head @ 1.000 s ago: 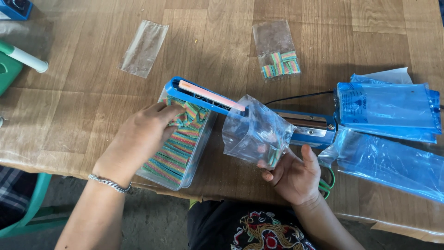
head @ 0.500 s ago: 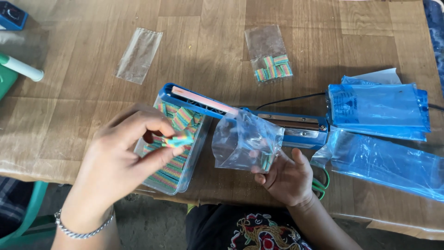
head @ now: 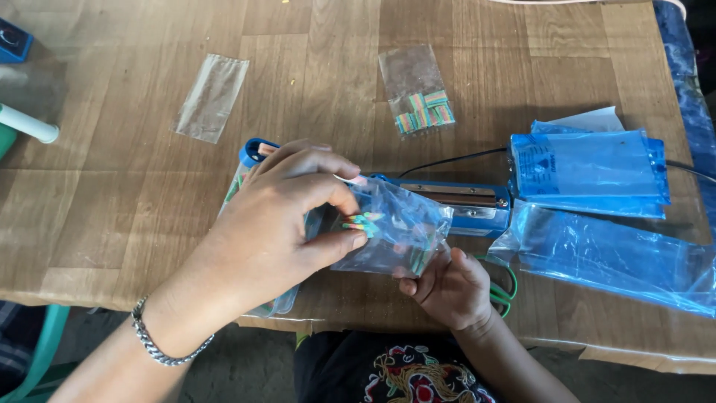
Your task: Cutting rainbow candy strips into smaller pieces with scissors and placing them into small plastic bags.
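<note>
The head view looks down at two hands over a wooden bench (head: 112, 224); the fingers (head: 339, 246) of the left hand (head: 276, 231) are pinched narrow on a few little striped candy strips (head: 362, 222), holding them at the mouth of a small clear bag (head: 395, 235); the right hand (head: 451, 287) is under that bag, and its fingers are curled around the bottom of it to hold it up; the bag sits just above the near edge of the bench, in front of a blue bag sealer (head: 455, 201); there is a silver bracelet (head: 160, 347) on the left wrist; under the left hand lies a clear box (head: 280, 302) with a blue edge, mostly hidden by the hand; a black cord (head: 447, 160) runs from the sealer toward the right; to the right of the sealer lies a stack of blue plastic bags (head: 589, 168), and a long blue plastic sheet (head: 619, 257) lies in front of it; farther back on the bench is a filled little bag (head: 421, 93) with striped candy at its bottom; well to the left of it lies an empty clear bag (head: 211, 97), flat on the wood; a white and green tube (head: 30, 125) pokes in at the left edge.
</note>
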